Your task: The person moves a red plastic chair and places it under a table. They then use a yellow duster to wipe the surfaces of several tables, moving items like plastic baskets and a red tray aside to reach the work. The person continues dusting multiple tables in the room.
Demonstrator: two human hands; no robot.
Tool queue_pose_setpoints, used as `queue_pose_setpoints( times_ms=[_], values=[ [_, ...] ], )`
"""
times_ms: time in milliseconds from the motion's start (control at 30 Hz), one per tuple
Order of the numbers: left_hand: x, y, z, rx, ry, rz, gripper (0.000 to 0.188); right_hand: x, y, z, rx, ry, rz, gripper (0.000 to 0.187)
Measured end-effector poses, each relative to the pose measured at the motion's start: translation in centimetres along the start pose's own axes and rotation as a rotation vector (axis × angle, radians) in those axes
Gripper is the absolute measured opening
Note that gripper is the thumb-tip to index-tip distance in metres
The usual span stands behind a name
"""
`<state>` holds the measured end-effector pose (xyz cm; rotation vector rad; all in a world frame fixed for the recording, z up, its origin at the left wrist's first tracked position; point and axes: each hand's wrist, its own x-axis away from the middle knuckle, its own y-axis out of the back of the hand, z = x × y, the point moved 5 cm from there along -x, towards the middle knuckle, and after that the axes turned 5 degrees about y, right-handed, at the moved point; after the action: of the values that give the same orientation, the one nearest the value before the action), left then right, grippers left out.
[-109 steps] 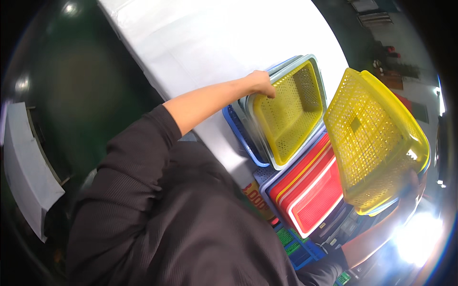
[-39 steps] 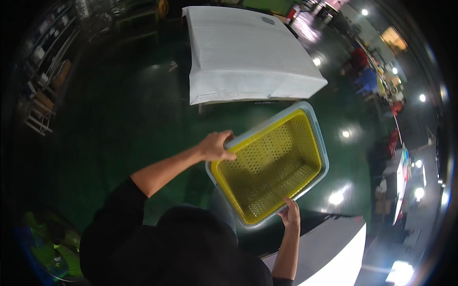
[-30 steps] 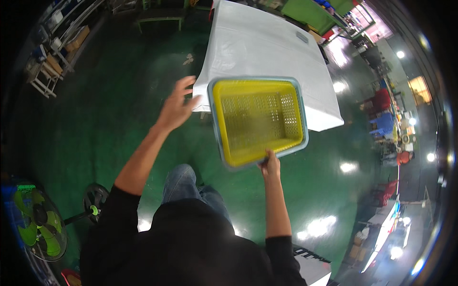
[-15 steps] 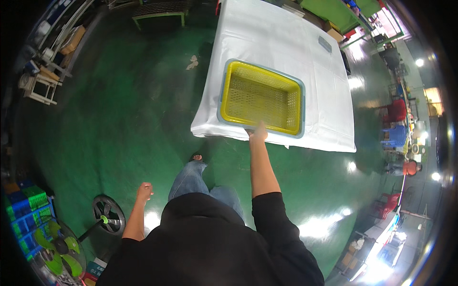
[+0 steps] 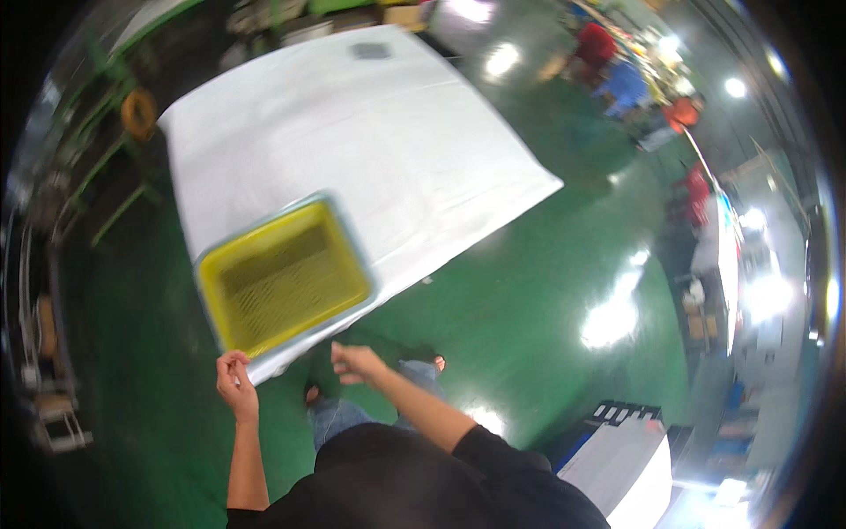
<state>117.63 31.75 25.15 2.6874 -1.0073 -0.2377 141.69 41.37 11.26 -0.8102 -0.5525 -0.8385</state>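
A yellow perforated plastic basket (image 5: 291,278) sits inside a grey-blue tub (image 5: 359,264), whose rim shows around it. Both rest on the near left corner of a table under a white cloth (image 5: 423,150). My left hand (image 5: 236,388) is at the tub's near left corner, its fingers loosely bent and the thumb apart. Whether it touches the rim I cannot tell. Off the table's near edge, just right of the tub, my right hand (image 5: 355,363) hangs in the air with half-curled fingers and nothing visible in it.
A flat grey object (image 5: 370,51) lies at the table's far edge. Green metal frames (image 5: 123,212) stand left of the table. A white-topped box (image 5: 617,467) is at my lower right. Farther right, a person in red (image 5: 683,113) is near red and blue chairs (image 5: 624,88).
My view has turned right, so the table appears farther left and tilted. My right hand has come off the tub's near rim. My left hand has risen to its near left corner.
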Motion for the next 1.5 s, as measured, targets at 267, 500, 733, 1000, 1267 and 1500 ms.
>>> queue_pose_setpoints(
  times_ms=[267, 500, 733, 1000, 1267, 1500],
  values=[
    [18.1, -44.3, -17.9, 0.149, -0.104, 0.574, 0.010, 25.6, 41.3, 2.2, 0.311, 0.080, -0.489, 0.062],
    [31.8, -75.9, -33.6, 0.126, -0.157, 0.949, 0.014, 44.7, 75.6, 20.8, 0.006, 0.524, -0.819, 0.054],
    [41.8, -103.5, -53.9, 0.014, -0.802, 1.002, 0.021, 59.8, 108.7, 19.5, 0.160, 0.199, -1.272, 0.036],
    [53.1, -133.9, -71.7, 0.096, -1.240, 1.412, 0.035, 63.1, 124.0, 14.2, 0.956, 0.007, -1.021, 0.037],
    [47.8, -172.6, -79.3, -0.024, -1.057, 1.448, 0.032, 59.9, 159.9, 31.5, 0.908, -0.315, -0.606, 0.024],
    [26.7, -190.4, -81.7, -0.183, -0.642, 0.952, 0.016, 57.0, 192.4, 82.5, 0.485, 0.218, -1.148, 0.023]
  ],
)
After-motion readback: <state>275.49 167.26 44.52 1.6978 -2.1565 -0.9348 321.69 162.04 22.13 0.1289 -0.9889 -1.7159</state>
